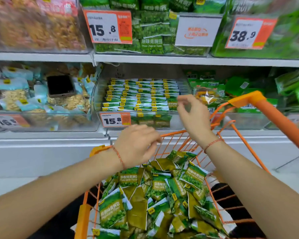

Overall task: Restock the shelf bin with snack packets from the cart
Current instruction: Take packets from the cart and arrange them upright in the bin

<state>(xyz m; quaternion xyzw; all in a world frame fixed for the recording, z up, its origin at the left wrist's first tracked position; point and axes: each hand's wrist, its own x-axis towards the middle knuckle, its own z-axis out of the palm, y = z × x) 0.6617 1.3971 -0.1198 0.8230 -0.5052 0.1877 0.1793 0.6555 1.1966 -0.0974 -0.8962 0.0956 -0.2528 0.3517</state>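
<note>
1. Above the orange cart (pixel 259 107), the shelf bin (pixel 141 118) holds neat rows of green snack packets (pixel 141 94).
2. Loose packets (pixel 155 195) of the same kind fill the cart.
3. Over the cart's far rim, the left hand (pixel 136 145) hangs with fingers (pixel 155 144) loosely curled, holding nothing.
4. Nearer the bin, the right hand (pixel 192 116) is raised, its fingers (pixel 181 100) spread and empty.
</note>
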